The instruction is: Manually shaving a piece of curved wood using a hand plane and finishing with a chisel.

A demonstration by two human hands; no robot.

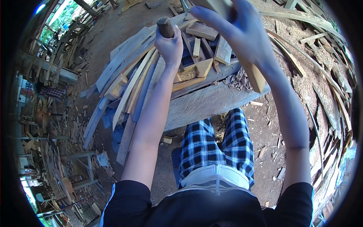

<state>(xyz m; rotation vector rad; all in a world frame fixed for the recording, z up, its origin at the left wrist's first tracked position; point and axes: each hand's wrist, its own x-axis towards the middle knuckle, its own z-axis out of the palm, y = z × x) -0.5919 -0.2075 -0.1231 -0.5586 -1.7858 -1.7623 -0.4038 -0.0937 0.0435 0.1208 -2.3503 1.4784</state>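
Note:
My left hand (169, 48) is closed around a round, dark wooden tool handle (165, 27), whose flat top sticks up above the thumb. What lies below that fist is hidden by my hand and forearm. My right hand (247, 32) is raised at the upper right, a little blurred, and gripping a thick piece of wood. That piece of wood (254, 77) shows its squared end below my wrist, and more pale wood appears by my fingers at the top. Under my left wrist, a wooden block with a rough cut-out (193, 72) rests on a heavy plank (211, 102).
Long wooden strips (132, 81) lie fanned out on the left of the plank. Short offcuts (202, 30) are piled beyond it, and dark shavings (236, 81) sit at its right. Sawdust and boards (302, 56) cover the ground at right. A person (53, 92) is at far left.

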